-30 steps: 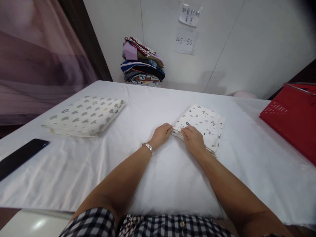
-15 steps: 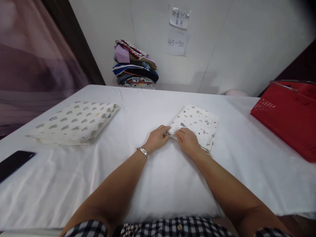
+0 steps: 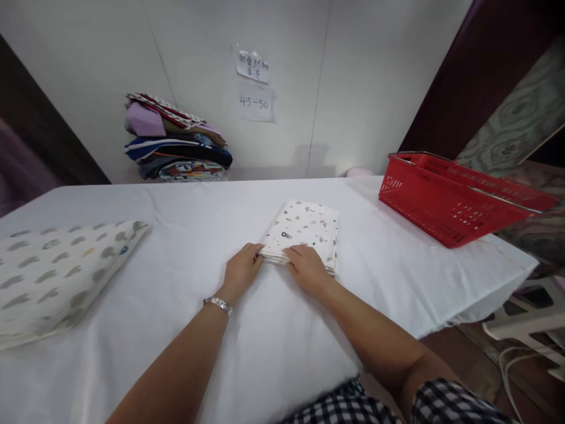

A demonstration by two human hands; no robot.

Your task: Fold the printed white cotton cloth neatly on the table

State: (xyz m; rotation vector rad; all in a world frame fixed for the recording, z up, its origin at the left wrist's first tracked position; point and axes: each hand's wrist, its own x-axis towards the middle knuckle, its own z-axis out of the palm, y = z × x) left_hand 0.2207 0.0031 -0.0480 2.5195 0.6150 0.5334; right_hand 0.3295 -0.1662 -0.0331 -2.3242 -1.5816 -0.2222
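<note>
A white cloth point(image 3: 304, 227) with small dark prints lies folded into a layered, roughly square pad on the table. My left hand point(image 3: 242, 268) pinches its near left corner between thumb and fingers; a silver bracelet circles that wrist. Along the near edge, my right hand point(image 3: 306, 268) grips the layers, fingers on top and the thumb at the fold. Part of the near right edge is hidden behind that hand. Off to the left, apart from both hands, lies a larger folded white cloth point(image 3: 57, 271) with grey prints, cut off by the view's edge.
A white sheet covers the table point(image 3: 185, 218). A red plastic basket point(image 3: 441, 200) with metal handles stands at the right. Behind the table is a stack of folded fabrics point(image 3: 176, 141) against the wall, under two paper signs point(image 3: 256, 103). A white plastic chair point(image 3: 529, 312) stands lower right.
My view has turned right, bringing the whole basket and the chair into sight; the dark phone at left has left the view. Both hands stay on the cloth's near edge, which now lies flatter.
</note>
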